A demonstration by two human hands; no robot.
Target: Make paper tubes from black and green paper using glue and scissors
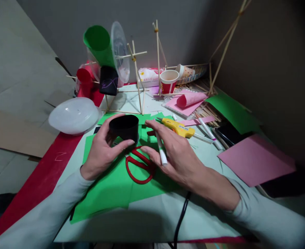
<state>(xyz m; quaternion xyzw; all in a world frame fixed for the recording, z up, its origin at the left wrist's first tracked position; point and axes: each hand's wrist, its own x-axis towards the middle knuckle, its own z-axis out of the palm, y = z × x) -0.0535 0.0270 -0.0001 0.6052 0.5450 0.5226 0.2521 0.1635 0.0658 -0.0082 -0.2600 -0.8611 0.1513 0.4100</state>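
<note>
My left hand [103, 148] is wrapped round a black paper tube [127, 129], with its open top rim facing up. Just right of it is my right hand [173, 150], its fingers apart from the tube and a white pen [161, 148] held at the thumb side. Red-handled scissors [139, 181] lie below and between both hands. Under them spreads green paper [105, 193]. Beyond my right hand rests a yellow glue gun [178, 127].
A stick frame at the back carries a green paper cup [99, 45] and a clear plastic disc [120, 52]. A white bowl [74, 116] sits at left. A red paper cup [168, 82], pink paper [258, 160] and a black cable [181, 218] are around the table.
</note>
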